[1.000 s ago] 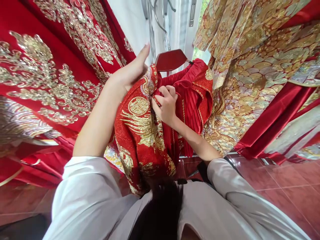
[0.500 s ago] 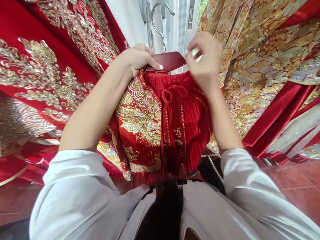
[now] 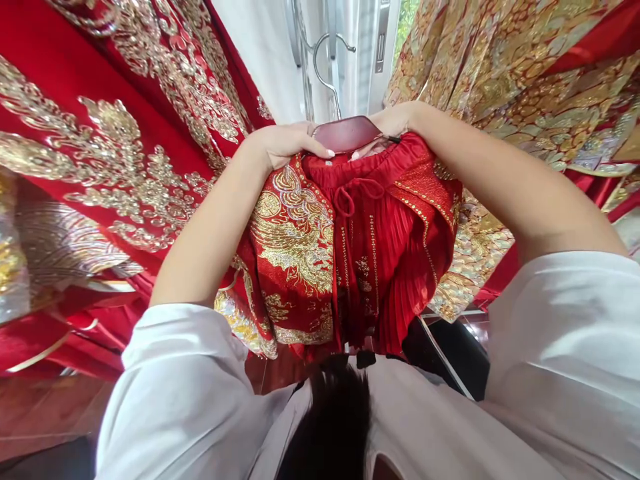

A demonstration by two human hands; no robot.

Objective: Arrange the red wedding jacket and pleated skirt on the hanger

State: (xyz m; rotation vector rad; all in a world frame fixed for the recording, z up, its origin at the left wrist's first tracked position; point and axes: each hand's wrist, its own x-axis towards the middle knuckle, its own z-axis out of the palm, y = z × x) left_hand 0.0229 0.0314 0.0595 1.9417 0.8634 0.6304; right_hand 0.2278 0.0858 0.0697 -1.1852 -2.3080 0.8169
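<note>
Both hands close over opposite ends of the wooden hanger: left hand curled over one shoulder, right hand clamping the other with the waistband. The grip apparently levels the red pleated skirt, which hangs between embroidered robes.

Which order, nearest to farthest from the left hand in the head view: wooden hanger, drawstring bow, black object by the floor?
1. wooden hanger: top centre, touched by the left hand.
2. drawstring bow: just below the hanger, on the red pleats.
3. black object: low right, by the floor.
</note>
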